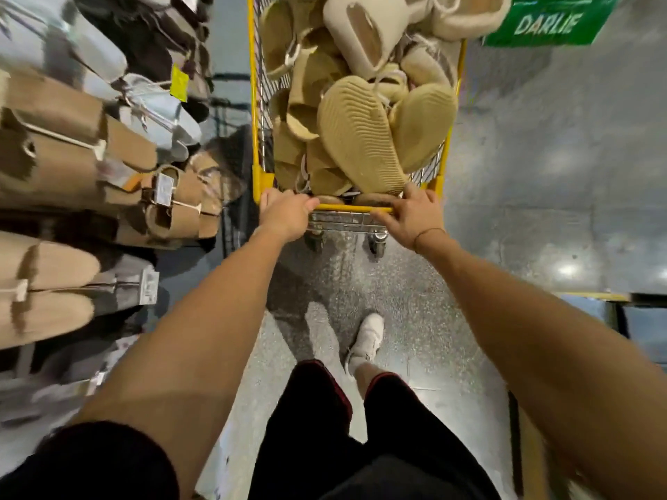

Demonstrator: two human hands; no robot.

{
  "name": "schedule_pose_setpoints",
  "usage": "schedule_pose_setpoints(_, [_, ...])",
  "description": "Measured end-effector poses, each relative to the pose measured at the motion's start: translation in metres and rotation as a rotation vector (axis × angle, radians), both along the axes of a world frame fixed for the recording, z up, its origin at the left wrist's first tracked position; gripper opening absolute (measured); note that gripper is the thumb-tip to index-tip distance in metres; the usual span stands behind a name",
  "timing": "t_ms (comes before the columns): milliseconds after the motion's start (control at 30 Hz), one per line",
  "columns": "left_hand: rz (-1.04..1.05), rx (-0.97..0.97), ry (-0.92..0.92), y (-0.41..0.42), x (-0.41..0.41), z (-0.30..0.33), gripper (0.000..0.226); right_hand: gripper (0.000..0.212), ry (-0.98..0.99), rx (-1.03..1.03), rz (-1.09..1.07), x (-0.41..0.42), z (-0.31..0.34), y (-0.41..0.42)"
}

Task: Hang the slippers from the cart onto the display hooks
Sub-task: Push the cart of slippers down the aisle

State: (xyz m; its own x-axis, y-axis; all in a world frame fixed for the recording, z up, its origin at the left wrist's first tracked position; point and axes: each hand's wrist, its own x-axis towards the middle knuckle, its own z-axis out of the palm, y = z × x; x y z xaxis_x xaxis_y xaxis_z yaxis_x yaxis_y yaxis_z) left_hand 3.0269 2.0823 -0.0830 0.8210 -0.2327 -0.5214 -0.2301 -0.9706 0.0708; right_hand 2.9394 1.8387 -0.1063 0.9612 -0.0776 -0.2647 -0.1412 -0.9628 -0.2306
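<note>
Both hands hold the yellow-coated metal handle bar (346, 208) of the wire shopping cart (254, 102). The left hand (287, 215) has its grip closed over the bar's left end, fingers curled over the top. The right hand (415, 216) has its grip closed around the bar's right end, thumb lying along the bar toward the middle; a thin dark cord bracelet (427, 232) circles that wrist. Both bare forearms reach straight forward from short black sleeves.

Inside the cart lies a loose heap of beige and tan foam slippers (346, 102), piled to the rim. One large tan slipper with a ribbed sole (361, 135) lies sole-up nearest the handle, with another sole-up beside it to the right. A cream slipper (357, 30) sits higher in the pile, farther from the handle.

To the left, a display rack carries hanging brown, tan and pale grey slippers (72, 138) on metal hooks (151, 113), blurred. A yellow price tag (179, 83) hangs among them.

Below, a white sneaker (368, 337) steps on the speckled grey floor (415, 301), under black shorts (361, 445). A green sign reading DARLIE (548, 21) shows at the top right.
</note>
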Motion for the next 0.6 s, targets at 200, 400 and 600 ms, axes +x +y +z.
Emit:
schedule_pose_setpoints(200, [-0.062, 0.028, -0.067, -0.036, 0.109, 0.002, 0.031, 0.059, 0.024, 0.020, 0.049, 0.119, 0.001, -0.041])
schedule_pose_setpoints(400, [-0.058, 0.017, -0.072, -0.069, 0.220, 0.001, 0.030, 0.076, 0.061, -0.028, 0.031, 0.238, -0.003, -0.078])
schedule_pose_setpoints(600, [-0.073, 0.040, -0.035, -0.097, 0.335, 0.005, 0.026, 0.085, 0.065, -0.022, 0.014, 0.346, 0.007, -0.097])
